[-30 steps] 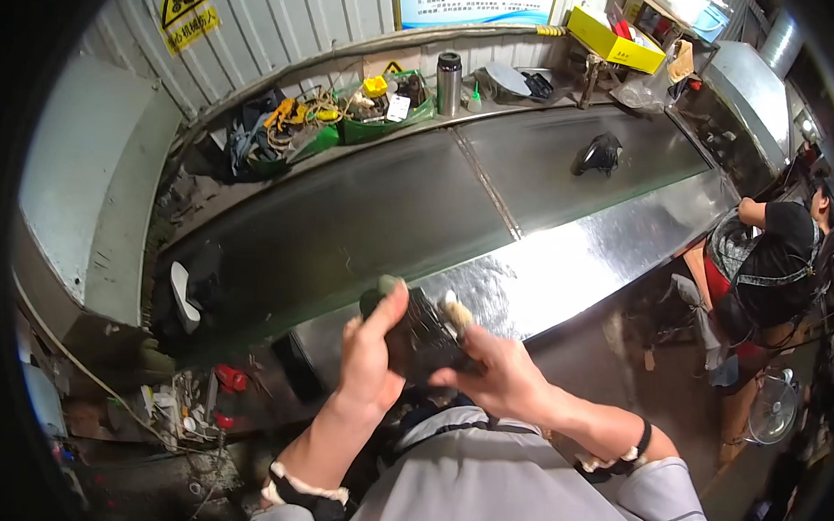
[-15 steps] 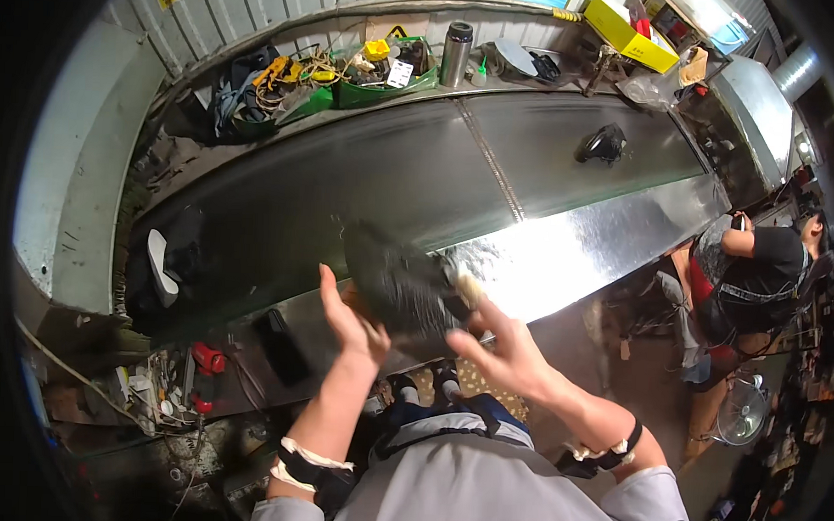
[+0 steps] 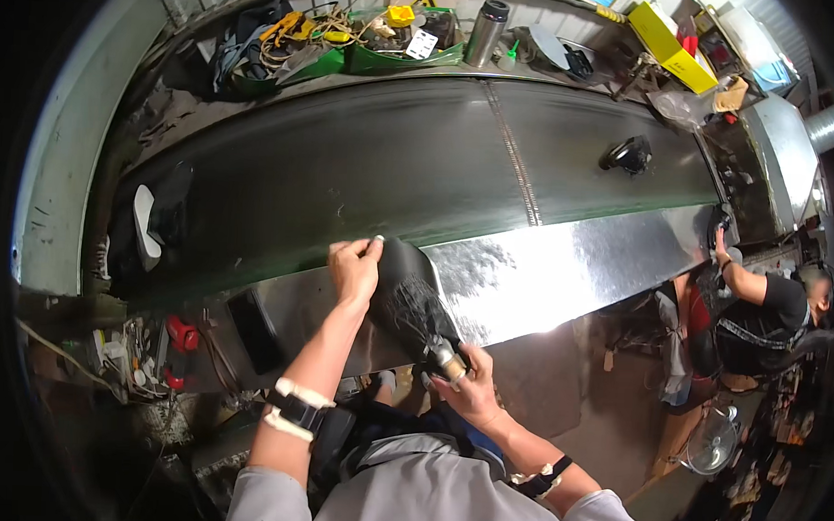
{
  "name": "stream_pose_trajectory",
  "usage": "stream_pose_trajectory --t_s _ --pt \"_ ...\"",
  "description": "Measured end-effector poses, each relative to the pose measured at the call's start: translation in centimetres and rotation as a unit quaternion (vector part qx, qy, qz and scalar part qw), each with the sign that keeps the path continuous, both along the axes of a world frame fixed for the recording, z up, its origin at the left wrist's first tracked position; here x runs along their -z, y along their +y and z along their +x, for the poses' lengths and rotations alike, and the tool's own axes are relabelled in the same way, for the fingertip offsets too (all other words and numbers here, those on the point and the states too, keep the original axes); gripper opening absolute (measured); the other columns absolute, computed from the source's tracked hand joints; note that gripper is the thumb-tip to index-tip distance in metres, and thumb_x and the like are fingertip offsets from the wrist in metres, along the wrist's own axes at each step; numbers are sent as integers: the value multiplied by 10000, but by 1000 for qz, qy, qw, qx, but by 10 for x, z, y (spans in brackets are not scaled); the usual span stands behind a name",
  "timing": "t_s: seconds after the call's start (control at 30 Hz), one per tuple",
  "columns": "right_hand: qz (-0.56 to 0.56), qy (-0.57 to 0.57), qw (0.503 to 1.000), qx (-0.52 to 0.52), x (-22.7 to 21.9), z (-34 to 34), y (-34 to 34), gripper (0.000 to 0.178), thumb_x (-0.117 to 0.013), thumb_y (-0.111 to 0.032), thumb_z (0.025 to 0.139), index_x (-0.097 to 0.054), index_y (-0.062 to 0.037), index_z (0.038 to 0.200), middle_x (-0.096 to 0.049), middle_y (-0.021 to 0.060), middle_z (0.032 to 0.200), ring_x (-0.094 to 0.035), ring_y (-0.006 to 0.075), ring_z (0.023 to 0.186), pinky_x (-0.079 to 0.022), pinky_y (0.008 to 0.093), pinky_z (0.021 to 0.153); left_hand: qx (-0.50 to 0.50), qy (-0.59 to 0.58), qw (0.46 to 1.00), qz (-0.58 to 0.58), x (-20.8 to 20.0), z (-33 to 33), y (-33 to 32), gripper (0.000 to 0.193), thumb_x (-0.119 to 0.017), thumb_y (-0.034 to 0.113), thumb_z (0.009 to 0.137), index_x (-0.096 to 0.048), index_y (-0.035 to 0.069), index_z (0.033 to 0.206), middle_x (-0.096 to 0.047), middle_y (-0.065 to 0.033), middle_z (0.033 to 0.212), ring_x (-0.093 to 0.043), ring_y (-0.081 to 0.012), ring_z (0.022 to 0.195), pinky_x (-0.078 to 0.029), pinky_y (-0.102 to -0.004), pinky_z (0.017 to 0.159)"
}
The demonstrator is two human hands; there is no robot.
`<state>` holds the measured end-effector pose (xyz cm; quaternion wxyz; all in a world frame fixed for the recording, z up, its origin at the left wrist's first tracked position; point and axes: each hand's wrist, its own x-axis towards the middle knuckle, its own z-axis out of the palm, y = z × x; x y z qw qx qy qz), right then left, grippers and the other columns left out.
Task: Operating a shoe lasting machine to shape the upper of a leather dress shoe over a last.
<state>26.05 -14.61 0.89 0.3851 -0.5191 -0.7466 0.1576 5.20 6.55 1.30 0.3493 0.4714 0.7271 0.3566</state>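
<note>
A black shoe (image 3: 400, 264) with a smooth rounded front and wrinkled clear film over its middle is tilted above the bench ledge. At its near end sits a short tan and grey cylindrical piece (image 3: 450, 361). My right hand (image 3: 475, 391) is closed around that piece, holding the shoe from this end. Beside the shoe's front, my left hand (image 3: 353, 272) is closed, thumb and forefinger pinched together. A tiny whitish spot shows at those fingertips; I cannot tell what it is.
Beyond the shiny metal ledge (image 3: 526, 283) runs a dark belt (image 3: 329, 156) carrying another black shoe (image 3: 627, 156) and a white sole-shaped piece (image 3: 145, 228). A dark flat phone-like slab (image 3: 256, 331) lies left. Green bins (image 3: 406, 58) and a flask (image 3: 487, 33) line the back. At right, a co-worker (image 3: 764, 309) reaches toward the belt.
The shoe has turned so its tan end points toward me. My left hand has gone from open with fingers spread to pinched. The co-worker's arm now reaches the belt's right end.
</note>
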Motion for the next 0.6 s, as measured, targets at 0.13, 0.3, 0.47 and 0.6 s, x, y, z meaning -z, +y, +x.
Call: stream_pose_trajectory --t_s 0.13,0.3,0.47,0.6 --pt "-41 102 993 34 -2 -11 30 943 -927 -154 662 -421 -72 1452 -227 274 1541 -366 444 1391 -399 482 1084 -68 65 995 21 2 5 9 327 -668 329 913 -731 16 985 -679 -163 949 -647 -362 899 -477 -434 808" --pt "-207 165 964 18 10 14 1 1206 -950 -271 631 -210 61 1523 -329 274 1523 -395 362 1394 -322 435 1144 -27 74 997 1 13 20 -29 312 -643 332 928 -724 30 917 -692 -174 864 -651 -357 810 -479 -418 759" --pt "-275 124 953 -16 2 35 -31 980 -873 -182 737 -301 58 1495 -447 282 1437 -434 401 1365 -332 405 1145 -35 31 995 -89 5 42 -60 430 -718 380 835 -660 -11 1004 -701 -140 860 -678 -319 916 -505 -439 830" --pt "-205 119 970 -63 15 44 -23 897 -834 -129 777 -320 50 1490 -410 288 1479 -376 396 1414 -304 412 1164 17 170 976 -132 -16 53 -50 564 -777 384 727 -580 20 1110 -698 -217 957 -653 -391 998 -498 -461 891"
